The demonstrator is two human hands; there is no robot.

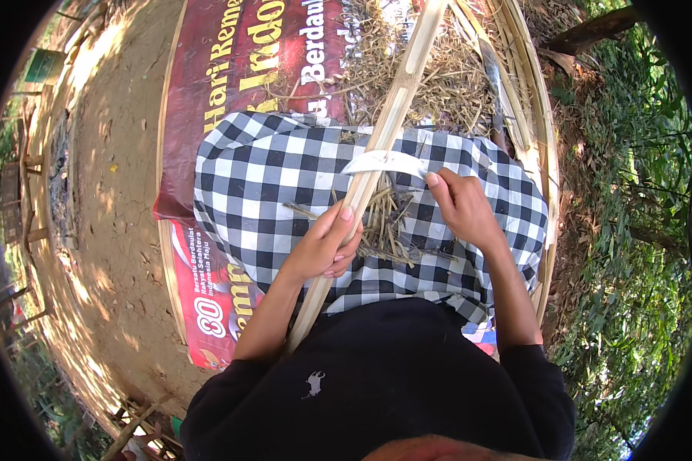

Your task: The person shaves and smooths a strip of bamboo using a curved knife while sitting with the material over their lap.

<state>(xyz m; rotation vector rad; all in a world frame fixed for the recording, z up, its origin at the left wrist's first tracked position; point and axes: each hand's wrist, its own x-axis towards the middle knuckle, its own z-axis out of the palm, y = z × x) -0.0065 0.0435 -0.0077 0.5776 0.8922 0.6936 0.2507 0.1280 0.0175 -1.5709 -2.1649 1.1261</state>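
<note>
My left hand (321, 246) is wrapped round a long, pale bamboo strip (397, 104), which runs aslant from beside my body up to the far edge. Just beyond that hand, a knife (386, 161) with a bright, curved blade lies across the strip. My right hand (464, 207) is closed on the knife's near end; its fingers cover the handle. Below the blade, a pile of thin shavings (388, 223) rests on the black-and-white checkered cloth (242, 184) over my lap.
A red printed banner (188, 100) is spread beneath me, with many dry shavings (454, 92) on its far part. Along the right lie several long bamboo strips (542, 115). Bare earth (119, 192) stretches to the left, green plants (630, 154) to the right.
</note>
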